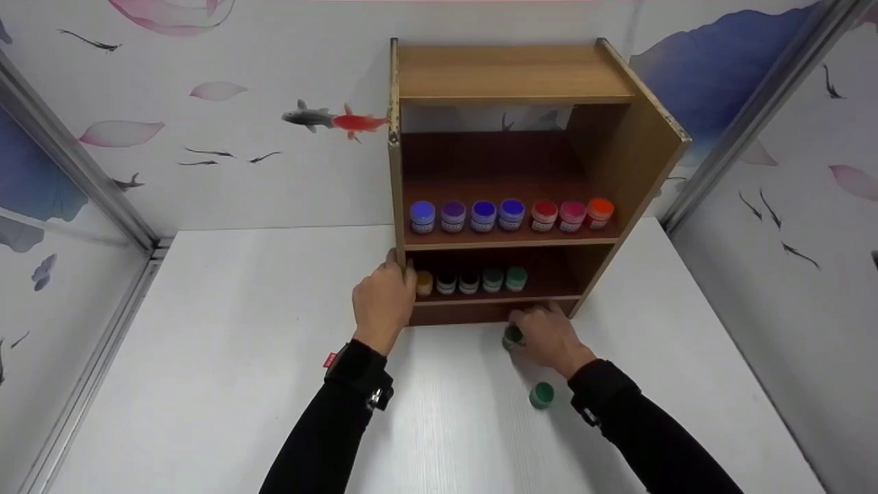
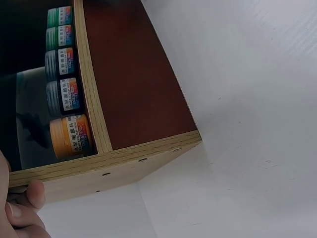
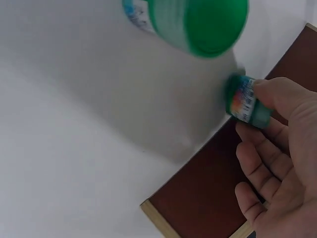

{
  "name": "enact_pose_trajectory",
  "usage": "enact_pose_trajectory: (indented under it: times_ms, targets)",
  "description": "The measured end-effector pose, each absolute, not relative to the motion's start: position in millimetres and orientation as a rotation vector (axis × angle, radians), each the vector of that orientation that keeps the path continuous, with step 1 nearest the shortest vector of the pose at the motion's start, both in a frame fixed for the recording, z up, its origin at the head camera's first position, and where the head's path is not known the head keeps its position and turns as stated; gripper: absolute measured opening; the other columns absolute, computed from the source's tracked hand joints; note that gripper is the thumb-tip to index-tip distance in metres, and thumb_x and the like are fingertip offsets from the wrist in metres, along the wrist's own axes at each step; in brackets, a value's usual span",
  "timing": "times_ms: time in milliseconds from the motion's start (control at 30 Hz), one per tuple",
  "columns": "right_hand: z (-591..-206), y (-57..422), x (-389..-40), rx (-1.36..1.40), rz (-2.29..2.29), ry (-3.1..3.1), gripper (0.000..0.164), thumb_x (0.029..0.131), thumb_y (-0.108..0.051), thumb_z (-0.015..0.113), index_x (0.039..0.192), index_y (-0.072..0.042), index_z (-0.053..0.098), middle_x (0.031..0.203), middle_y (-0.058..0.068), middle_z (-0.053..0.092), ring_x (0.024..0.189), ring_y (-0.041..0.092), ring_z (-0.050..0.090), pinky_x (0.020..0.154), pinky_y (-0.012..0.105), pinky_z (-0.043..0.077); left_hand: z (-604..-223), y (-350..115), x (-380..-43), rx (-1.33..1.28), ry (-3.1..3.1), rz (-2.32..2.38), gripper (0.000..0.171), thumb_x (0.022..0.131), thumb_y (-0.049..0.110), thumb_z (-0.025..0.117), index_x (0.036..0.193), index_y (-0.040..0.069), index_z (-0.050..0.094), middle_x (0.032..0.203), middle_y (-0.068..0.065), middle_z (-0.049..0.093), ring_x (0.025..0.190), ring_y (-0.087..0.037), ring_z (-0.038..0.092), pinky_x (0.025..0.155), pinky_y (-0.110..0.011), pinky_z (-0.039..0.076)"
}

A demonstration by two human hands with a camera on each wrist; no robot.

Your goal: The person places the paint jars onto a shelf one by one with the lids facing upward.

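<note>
My left hand (image 1: 384,298) grips the left side panel of a wooden shelf unit (image 1: 514,72) at its front edge. In the left wrist view, fingertips (image 2: 34,193) curl at that edge, close to an orange-yellow paint jar (image 2: 72,136). At the foot of the unit, my right hand (image 1: 547,337) pinches a dark green paint jar (image 3: 242,101) between thumb and fingers, beside the bottom board. A second green jar (image 1: 542,396) stands on the white table, nearer to me than the right hand.
Several blue, purple, red and orange jars (image 1: 483,216) line the middle shelf. On the lower shelf, yellow, dark and green jars (image 1: 492,280) stand in a row from the left. The white table (image 1: 240,329) meets patterned walls (image 1: 274,185) at the back and sides.
</note>
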State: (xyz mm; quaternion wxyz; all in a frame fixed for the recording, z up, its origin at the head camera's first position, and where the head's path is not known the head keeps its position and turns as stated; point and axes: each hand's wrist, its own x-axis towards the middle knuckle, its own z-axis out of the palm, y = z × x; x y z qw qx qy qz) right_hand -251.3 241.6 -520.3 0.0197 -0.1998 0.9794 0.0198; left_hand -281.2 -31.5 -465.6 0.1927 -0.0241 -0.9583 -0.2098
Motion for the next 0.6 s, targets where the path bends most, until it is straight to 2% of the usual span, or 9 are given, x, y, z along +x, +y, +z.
enact_pose_trajectory:
  times_ms: [167, 300, 433, 600]
  targets:
    - [-520.1, 246.9, -248.3, -0.573, 0.008, 3.031, 0.035, 0.083, -0.031, 0.075, 0.106, -0.007, 0.065, 0.083, 0.006, 0.069, 0.084, 0.025, 0.067, 0.102, 0.056, 0.041, -465.9, -32.0, -281.4, -0.066, -2.684, -0.603, 0.044, 0.099, 0.029, 0.05, 0.121, -0.006, 0.064, 0.081, -0.014, 0.073, 0.054, -0.02, 0.064, 0.046, -0.036, 0.05]
    - [-518.9, 248.1, -247.5, -0.57, 0.038, 3.045, 0.038, 0.082, -0.037, 0.077, 0.101, -0.007, 0.065, 0.076, 0.005, 0.067, 0.078, 0.023, 0.066, 0.1, 0.056, 0.043, -465.2, -31.8, -281.3, -0.063, -2.69, -0.612, 0.044, 0.099, 0.03, 0.049, 0.121, -0.006, 0.064, 0.08, -0.014, 0.073, 0.053, -0.019, 0.063, 0.045, -0.036, 0.049]
    - [-516.4, 249.3, -247.1, -0.602, 0.128, 3.046, 0.043, 0.079, -0.039, 0.08, 0.109, -0.012, 0.065, 0.092, 0.007, 0.071, 0.093, 0.027, 0.067, 0.102, 0.055, 0.043, -465.4, -31.8, -281.1, -0.065, -2.701, -0.608, 0.045, 0.099, 0.03, 0.049, 0.122, -0.006, 0.063, 0.083, -0.015, 0.073, 0.055, -0.021, 0.065, 0.046, -0.036, 0.049]
    - [-513.4, 250.3, -245.8, -0.788, 0.21, 3.053, 0.046, 0.081, -0.018, 0.079, 0.123, -0.026, 0.063, 0.108, 0.008, 0.071, 0.108, 0.029, 0.064, 0.103, 0.051, 0.043, -466.2, -31.5, -280.5, -0.07, -2.679, -0.612, 0.045, 0.1, 0.03, 0.048, 0.124, -0.006, 0.062, 0.08, -0.014, 0.073, 0.053, -0.021, 0.064, 0.044, -0.036, 0.048]
